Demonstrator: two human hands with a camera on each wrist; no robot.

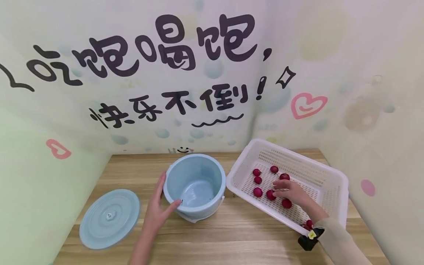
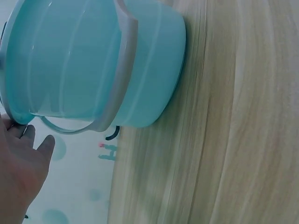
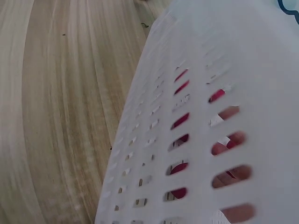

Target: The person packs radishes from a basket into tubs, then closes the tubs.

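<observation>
My left hand (image 1: 157, 211) holds the rim of a light blue plastic bucket (image 1: 198, 213), thumb over the edge and fingers along the outer side. In the left wrist view the fingers (image 2: 29, 135) meet the bucket's rim, and its pale handle hangs down the side. Over the white basket (image 1: 238, 162) reaches my right hand (image 1: 293, 193), fingers apart, their tips right at a round red radish (image 1: 270, 195). Another radish (image 1: 284, 177) lies just beyond the fingers. Through the basket's slots the right wrist view shows parts of the fingers (image 3: 232, 174) and bits of red.
A round light blue lid (image 1: 109, 219) lies left of the bucket on the wood-grain table (image 1: 232, 239). Several more radishes (image 1: 257, 192) are spread over the basket floor. Behind the table stands a wall (image 1: 205, 136) with black lettering; side walls close in left and right.
</observation>
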